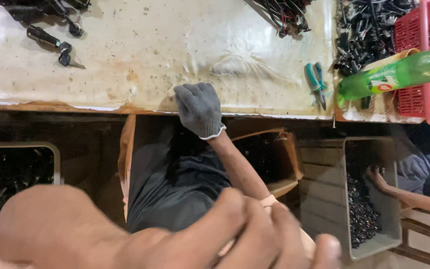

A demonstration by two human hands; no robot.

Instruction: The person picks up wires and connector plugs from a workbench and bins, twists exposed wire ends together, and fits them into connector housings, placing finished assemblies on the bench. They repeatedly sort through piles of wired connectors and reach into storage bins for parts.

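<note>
- The right hand [199, 109], in a grey glove, is set on the front edge of the table [140, 55]. Its fingers are bent down onto the sheet. Nothing is seen in them, though what lies under them cannot be told.
- The left hand [125, 234], bare, is held close to the lens and is blurred. Its fingers are curled, and whether anything is held cannot be told.
- The table sheet is wrinkled and frayed just beside the glove. If weight is put on that edge, a slip or a snagged glove is judged possible.
- Much of the lower view is blocked by the left hand. What lies below the table edge is poorly seen, so a reach there could be misjudged.
- Pliers [316, 82] lie near the edge, well apart from the glove. They could be swept off by a sideways move of the arm.
- A green bottle [399, 73] lies on its side against a red basket [414, 30]. If the table is jolted, a roll towards the edge is judged likely.
- A co-worker's hand [376, 175] is in a grey bin [374, 244] of small dark parts, below the pliers. Anything that falls there could strike it.
</note>
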